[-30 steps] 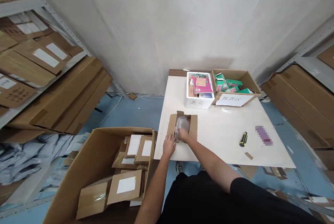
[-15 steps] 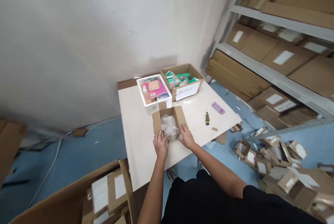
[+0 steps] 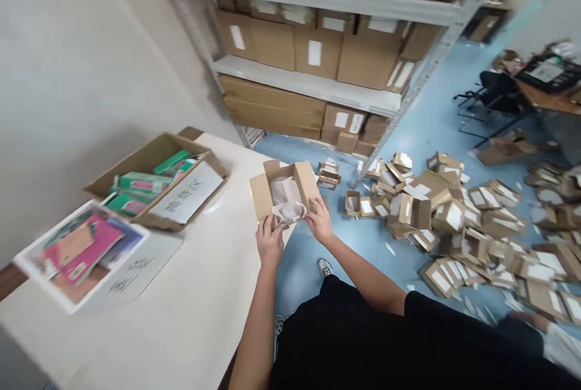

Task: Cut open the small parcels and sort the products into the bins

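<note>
I hold a small open cardboard box [image 3: 261, 193] in both hands, at the right edge of the white table [image 3: 200, 305] and partly out over the blue floor. White crumpled wrapping [image 3: 287, 197] fills the inside of the box. My left hand [image 3: 270, 240] grips its near left corner, fingers closed on the rim. My right hand [image 3: 319, 219] grips the near right side.
On the table stand a brown box of green packs [image 3: 154, 181] with a paper label and a white tray of pink and other books [image 3: 77, 251]. Several empty small boxes [image 3: 454, 220] litter the floor to the right. Metal shelves [image 3: 318, 84] with cartons stand behind.
The view has swung from left to right. The small box came off the table's middle and now sits in both hands at the right edge; my right hand left its inside and took its side.
</note>
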The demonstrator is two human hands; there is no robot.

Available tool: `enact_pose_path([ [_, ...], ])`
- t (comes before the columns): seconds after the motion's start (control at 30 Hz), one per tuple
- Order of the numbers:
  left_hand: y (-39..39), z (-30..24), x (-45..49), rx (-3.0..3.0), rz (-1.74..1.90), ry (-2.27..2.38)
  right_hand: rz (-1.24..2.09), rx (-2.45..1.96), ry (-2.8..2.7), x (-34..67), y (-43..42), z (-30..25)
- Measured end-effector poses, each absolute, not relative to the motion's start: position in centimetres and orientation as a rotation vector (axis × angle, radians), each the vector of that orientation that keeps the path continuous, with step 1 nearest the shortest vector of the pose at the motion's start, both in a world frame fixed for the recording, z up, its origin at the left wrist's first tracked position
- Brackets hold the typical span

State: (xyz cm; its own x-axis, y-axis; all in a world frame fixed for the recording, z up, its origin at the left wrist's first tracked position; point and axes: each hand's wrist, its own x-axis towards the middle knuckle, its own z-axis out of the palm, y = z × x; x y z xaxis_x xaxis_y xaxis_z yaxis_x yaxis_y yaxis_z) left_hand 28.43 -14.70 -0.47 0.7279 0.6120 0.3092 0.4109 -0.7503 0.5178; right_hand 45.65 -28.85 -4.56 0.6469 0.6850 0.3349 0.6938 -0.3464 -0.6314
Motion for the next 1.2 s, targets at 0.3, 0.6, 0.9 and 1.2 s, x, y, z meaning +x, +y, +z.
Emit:
enact_pose_path([
  [0.3, -25.9, 0.0, 53.8, 2.470, 0.427, 0.063, -0.387, -2.518, -0.459, 62.6, -46.9, -4.1],
  [0.6, -29.9, 0.6, 58.5, 2.413, 0.418, -0.021, -0.421, -2.421, -0.324, 67.2, -52.1, -5.2],
  [0.9, -23.5, 0.4, 51.7, 2.427, 0.476, 0.368, -0.189, -2.145, -0.844, 66.6, -39.6, -2.7],
  [1.2, -18.1, 1.3, 33.4, 2.389, 0.627, 1.025, 0.219, -1.723, -1.490, 53.9, -22.6, -0.2],
])
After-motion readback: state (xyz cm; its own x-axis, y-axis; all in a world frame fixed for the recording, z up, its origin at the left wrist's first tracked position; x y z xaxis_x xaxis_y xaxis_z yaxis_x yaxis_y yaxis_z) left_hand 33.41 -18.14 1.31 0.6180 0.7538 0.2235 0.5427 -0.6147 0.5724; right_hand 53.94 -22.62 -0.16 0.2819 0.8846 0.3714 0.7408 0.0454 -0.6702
